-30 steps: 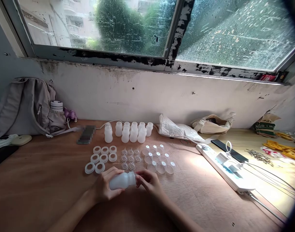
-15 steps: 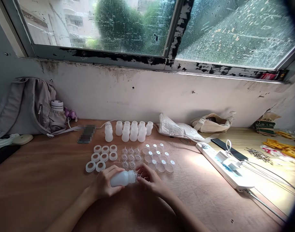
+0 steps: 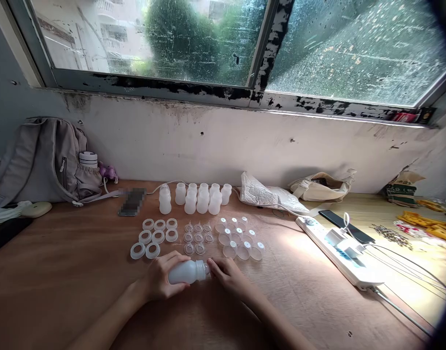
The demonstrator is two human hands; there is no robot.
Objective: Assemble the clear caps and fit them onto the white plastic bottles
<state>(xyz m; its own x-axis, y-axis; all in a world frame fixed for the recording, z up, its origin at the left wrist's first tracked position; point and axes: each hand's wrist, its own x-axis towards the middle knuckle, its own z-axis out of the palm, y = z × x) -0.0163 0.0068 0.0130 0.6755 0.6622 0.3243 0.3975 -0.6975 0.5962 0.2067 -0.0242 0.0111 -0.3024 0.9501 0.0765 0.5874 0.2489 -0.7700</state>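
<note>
My left hand (image 3: 160,278) is wrapped round a milky white baby bottle (image 3: 184,272), which lies on its side in the air with its threaded neck to the right. At the mouth of that bottle, my right hand (image 3: 228,274) pinches a clear teat (image 3: 207,269), mostly hidden by the fingers. Just beyond the hands are rows of white screw rings (image 3: 158,242), clear teats (image 3: 198,238) and clear round caps (image 3: 243,252). Behind them several open white bottles (image 3: 203,203) stand upright, and at their left is one bottle (image 3: 165,203) with a clear top.
A power strip (image 3: 332,250) with plugs and cables lies at the right, beside a black phone (image 3: 345,226). At the back are a white padded bag (image 3: 259,192) and a beige pouch (image 3: 319,189). A grey backpack (image 3: 44,160) and another phone (image 3: 132,201) occupy the left.
My right fingers have closed in tighter at the bottle's mouth, and the teat's tip that showed between them is now covered. The bottle has shifted very slightly right.
</note>
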